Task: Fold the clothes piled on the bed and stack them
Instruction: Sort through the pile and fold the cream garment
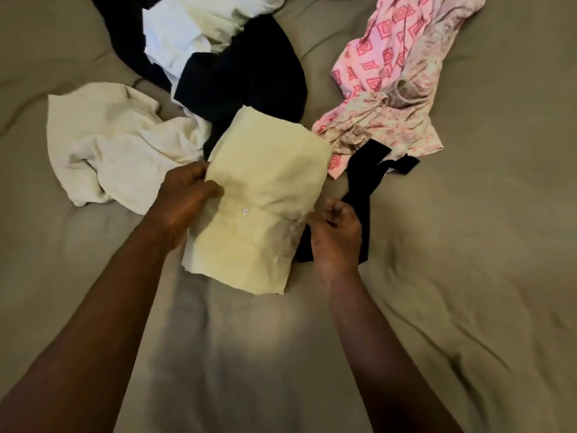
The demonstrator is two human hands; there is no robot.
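Folding of the yellow shirt at the middle of the bed looks nearly complete. The left hand and right hand pinch its edges (one per side). The next move calls for setting it down flat to start the stack.

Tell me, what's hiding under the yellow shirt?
Under the yellow shirt, a black cloth pokes out at its right edge and a bit of white cloth peeks out at the lower left. The rest is hidden.

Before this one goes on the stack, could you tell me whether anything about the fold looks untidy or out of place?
Yes. The pale yellow folded button shirt lies tilted, a white layer pokes out at its near left corner, and its right side overlaps a black strappy garment.
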